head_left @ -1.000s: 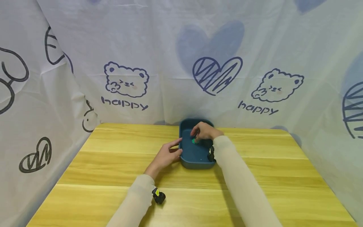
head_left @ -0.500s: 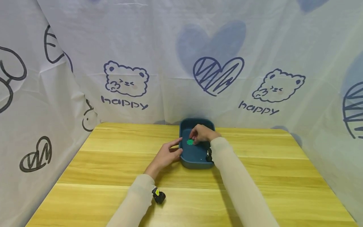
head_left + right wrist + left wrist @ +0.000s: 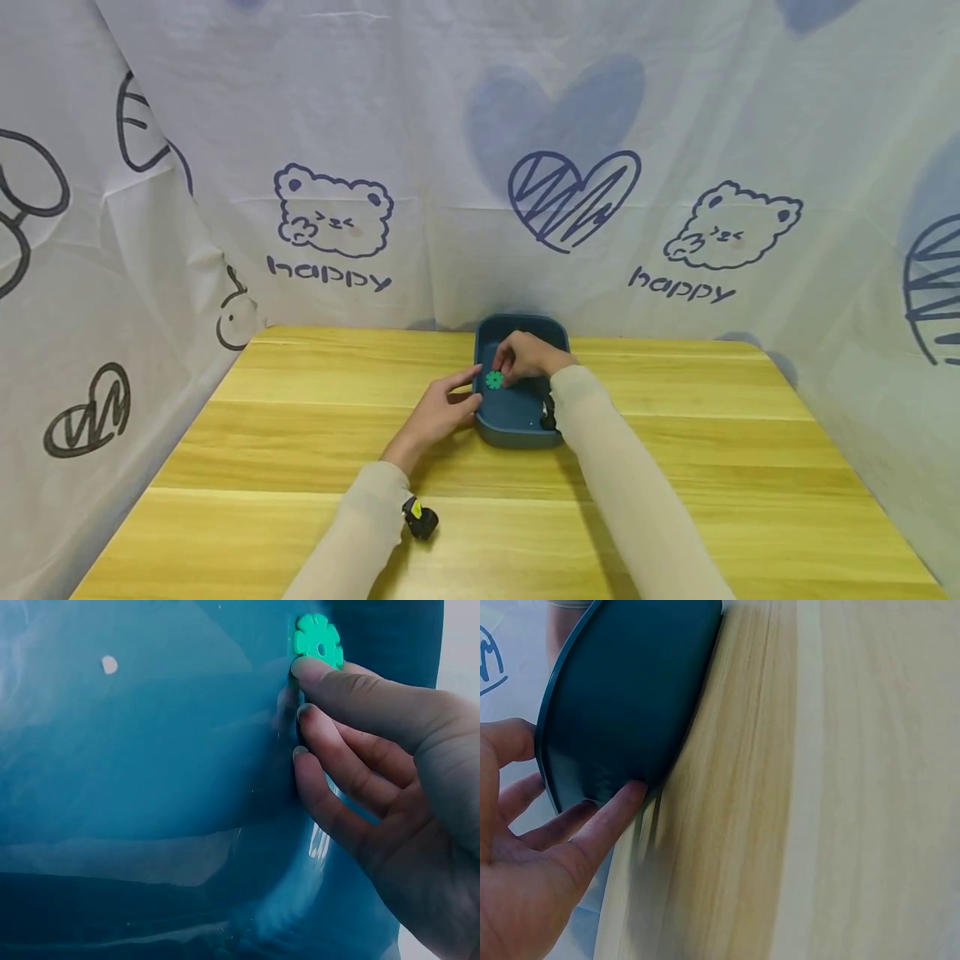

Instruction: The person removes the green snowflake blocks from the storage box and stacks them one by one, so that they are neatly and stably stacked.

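A dark blue box (image 3: 517,437) with rounded corners stands at the far edge of the wooden table. Inside it, my right hand (image 3: 528,353) pinches a small green snowflake building disc (image 3: 318,634), a notched round piece with a hole in its centre. In the right wrist view the thumb (image 3: 367,694) lies over the disc's lower edge, and the other fingers bend beneath it. Fingers spread, my left hand (image 3: 437,408) touches the box's left wall from outside. The left wrist view has its thumb (image 3: 615,817) against the wall and one finger up at the rim.
The wooden table (image 3: 300,458) extends to both sides and in front of the box. Right behind the box hangs a white printed cloth (image 3: 450,250). A small white speck (image 3: 109,665) shows on the box floor. Black wrist cameras (image 3: 420,518) sit at both cuffs.
The right hand has shifted left and slightly toward me inside the box, carrying the green disc, which now shows more fully. The left hand and the box have stayed put.
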{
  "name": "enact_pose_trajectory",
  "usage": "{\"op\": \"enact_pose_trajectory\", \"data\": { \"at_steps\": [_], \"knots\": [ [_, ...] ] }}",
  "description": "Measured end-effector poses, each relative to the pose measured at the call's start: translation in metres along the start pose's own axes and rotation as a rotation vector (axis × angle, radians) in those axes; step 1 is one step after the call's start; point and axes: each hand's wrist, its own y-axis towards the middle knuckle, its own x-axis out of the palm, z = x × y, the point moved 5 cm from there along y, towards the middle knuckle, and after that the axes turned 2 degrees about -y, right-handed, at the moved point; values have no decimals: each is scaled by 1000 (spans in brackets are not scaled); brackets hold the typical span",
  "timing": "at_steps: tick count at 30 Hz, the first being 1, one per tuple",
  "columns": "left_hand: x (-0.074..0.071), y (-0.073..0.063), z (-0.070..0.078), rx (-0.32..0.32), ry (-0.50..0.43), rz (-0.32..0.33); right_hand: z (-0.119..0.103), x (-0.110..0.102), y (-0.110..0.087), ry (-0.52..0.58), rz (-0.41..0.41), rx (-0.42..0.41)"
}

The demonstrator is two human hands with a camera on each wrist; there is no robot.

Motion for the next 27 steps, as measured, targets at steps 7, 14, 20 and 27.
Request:
{"op": "enact_pose_trajectory", "data": {
  "at_steps": [7,14,20,27],
  "knots": [
    [-1,0,-1,-2,3,-9,-2,0,0,19,3,-6],
    [-1,0,-1,-6,13,-9,-3,3,0,95,-18,5],
    [-1,1,-2,-14,24,9,-7,6,2,75,-37,-11],
    [-1,1,-2,-25,41,21,-9,8,7,-11,-63,-30]
  ]
}}
